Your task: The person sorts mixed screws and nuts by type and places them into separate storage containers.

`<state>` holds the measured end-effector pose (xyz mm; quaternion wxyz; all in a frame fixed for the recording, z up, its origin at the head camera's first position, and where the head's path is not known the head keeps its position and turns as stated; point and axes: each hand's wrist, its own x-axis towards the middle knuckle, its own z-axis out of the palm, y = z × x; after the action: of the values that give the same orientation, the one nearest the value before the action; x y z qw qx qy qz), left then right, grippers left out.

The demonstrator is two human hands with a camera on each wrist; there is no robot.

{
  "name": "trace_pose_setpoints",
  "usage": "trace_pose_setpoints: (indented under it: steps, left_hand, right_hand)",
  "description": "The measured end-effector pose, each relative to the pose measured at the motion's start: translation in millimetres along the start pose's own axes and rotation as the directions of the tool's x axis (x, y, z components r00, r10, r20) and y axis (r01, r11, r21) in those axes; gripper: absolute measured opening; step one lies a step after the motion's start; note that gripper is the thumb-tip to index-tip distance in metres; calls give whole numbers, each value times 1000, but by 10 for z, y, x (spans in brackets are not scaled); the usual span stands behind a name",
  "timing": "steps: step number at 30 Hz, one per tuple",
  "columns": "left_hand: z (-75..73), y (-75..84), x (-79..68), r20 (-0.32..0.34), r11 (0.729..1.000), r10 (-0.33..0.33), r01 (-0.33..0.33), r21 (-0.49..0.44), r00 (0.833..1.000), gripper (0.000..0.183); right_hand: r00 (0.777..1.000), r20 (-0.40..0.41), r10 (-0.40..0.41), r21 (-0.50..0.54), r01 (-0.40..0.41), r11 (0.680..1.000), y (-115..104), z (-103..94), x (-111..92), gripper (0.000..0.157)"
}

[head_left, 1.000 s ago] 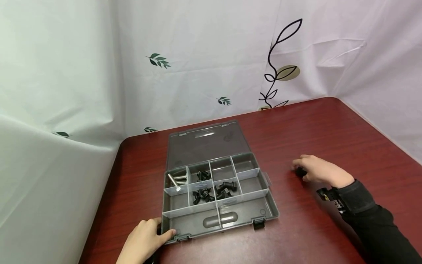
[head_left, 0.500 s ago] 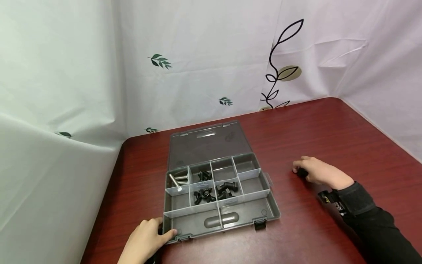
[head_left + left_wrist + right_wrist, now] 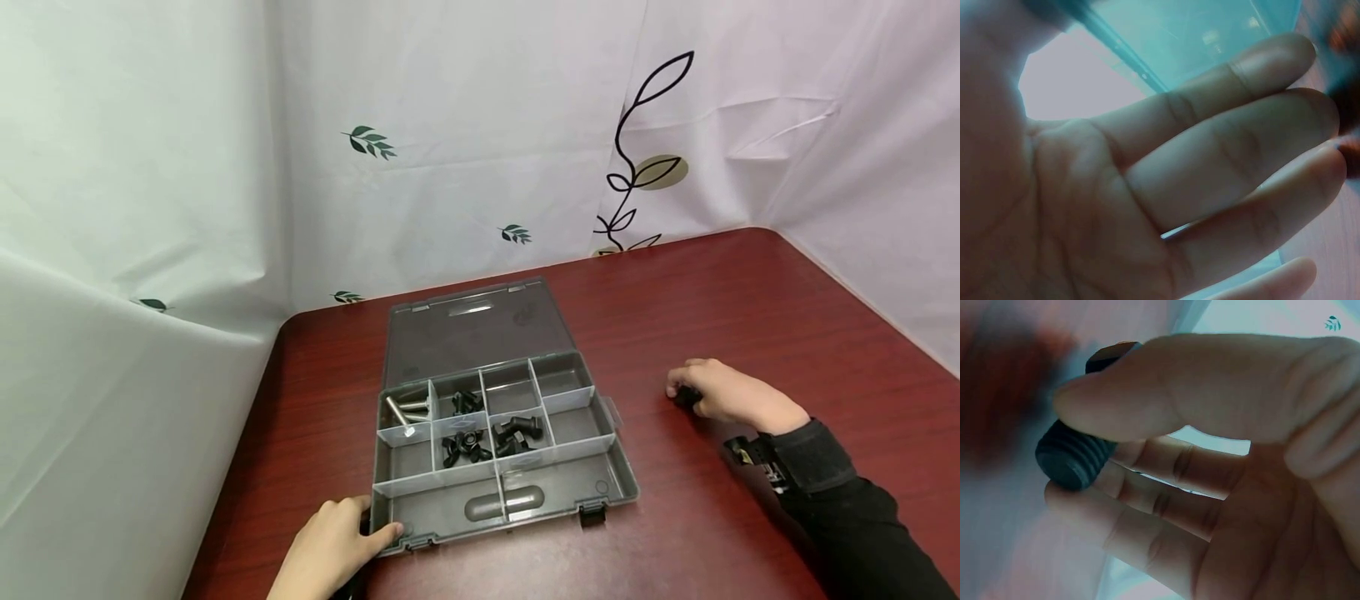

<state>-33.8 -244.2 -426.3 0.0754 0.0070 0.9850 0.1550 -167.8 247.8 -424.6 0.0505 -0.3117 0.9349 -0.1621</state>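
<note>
A grey divided storage box [image 3: 442, 479] lies unfolded on the table. My left hand [image 3: 330, 542] holds its near left corner, thumb over the rim and fingers along the outer side. In the left wrist view the fingers [image 3: 1229, 144] stretch out side by side. To the right of the box, my right hand [image 3: 731, 396] is low over the table and pinches a black bolt [image 3: 1075, 456] between thumb and fingers. Its threaded end points out below the thumb, which covers the bolt's middle. Similar black bolts [image 3: 517, 429] lie in a middle compartment.
Silver pins [image 3: 408, 410] fill the box's far left compartment. Small black screws [image 3: 467, 402] and black wing-shaped pieces [image 3: 467, 448] sit in compartments beside it. The box's lid [image 3: 480, 329] lies back on the dark red table [image 3: 630, 325]. White cloth [image 3: 450, 192] hangs behind.
The head view has shifted slightly. My right hand stays almost in place, with the black bolt showing a little more under its fingers. The left hand and box have not moved.
</note>
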Motion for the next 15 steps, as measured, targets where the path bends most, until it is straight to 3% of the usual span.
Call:
trace_pose_setpoints:
  steps: [15]
  left_hand:
    - [7, -11, 5, -9, 1000, 9, -9, 5, 1000, 37]
  right_hand:
    - [994, -78, -80, -33, 77, 996, -290, -151, 40, 35]
